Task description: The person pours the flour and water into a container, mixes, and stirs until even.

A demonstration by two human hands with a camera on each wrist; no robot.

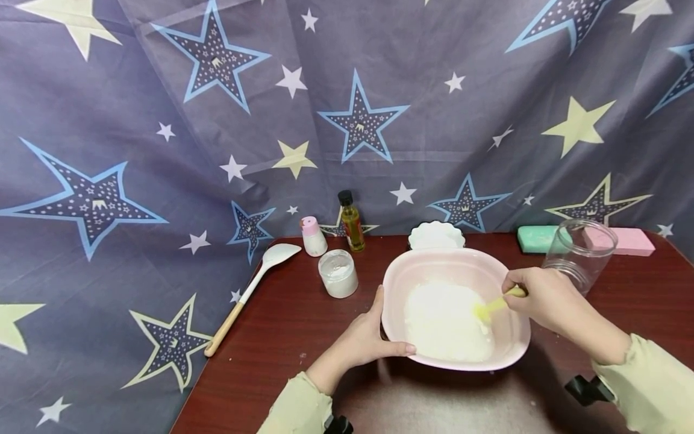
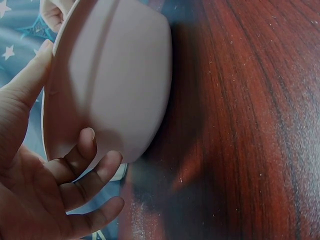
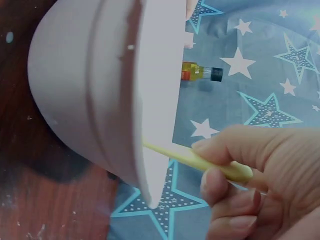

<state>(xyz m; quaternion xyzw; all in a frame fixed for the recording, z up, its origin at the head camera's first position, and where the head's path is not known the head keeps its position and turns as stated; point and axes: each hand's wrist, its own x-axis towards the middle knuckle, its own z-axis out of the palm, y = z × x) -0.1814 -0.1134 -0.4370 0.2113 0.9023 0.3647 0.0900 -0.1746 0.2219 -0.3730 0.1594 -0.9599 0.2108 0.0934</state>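
Observation:
A pink basin [image 1: 455, 260] holds a white, powdery or creamy mass [image 1: 447, 319]. My left hand [image 1: 360, 337] grips the basin's left side. In the left wrist view the thumb lies along the rim and the bent fingers [image 2: 107, 165] are at the outer wall. With thumb and fingers my right hand [image 1: 547, 301] pinches the handle of a slim yellow utensil [image 3: 200, 162]. Its broader yellow head dips into the white contents at the right. That head is blurred, so its exact kind is unclear. The basin's wall hides the head in the right wrist view.
Behind the basin stands a white scalloped dish [image 1: 436, 234]. To the left are a lidless jar of white powder [image 1: 338, 277], a pink-capped shaker [image 1: 313, 236], an oil bottle [image 1: 352, 226] and a white ladle [image 1: 249, 292]. A clear jar [image 1: 580, 250], green block [image 1: 537, 239] and pink block [image 1: 631, 241] stand right.

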